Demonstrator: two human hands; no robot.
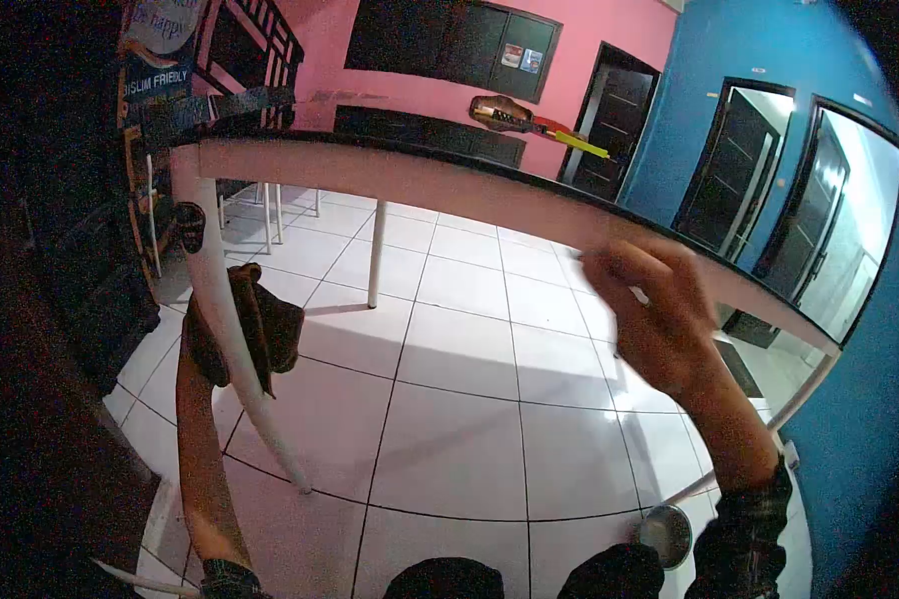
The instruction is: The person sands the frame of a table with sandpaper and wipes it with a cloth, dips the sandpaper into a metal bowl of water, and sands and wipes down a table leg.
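My left hand [199, 364] is closed on a dark brown cloth [275, 334], wrapped against the white table leg [228, 324]; the leg and the cloth hide most of its fingers. The cloth shows on both sides of the leg. In front of the table's pale side panel [390, 175], my right hand [659, 309] is raised with bent fingers. Motion blurs it, and nothing shows clearly in its grasp. A small gap appears between its thumb and fingers.
On the tabletop lie a brown item [499, 113] and a long yellow-ended object [579, 144]. A round metal container [666, 534] stands on the tiled floor [449, 449] at lower right. Dark furniture [70, 270] fills the left. Doorways [739, 165] open in the blue wall.
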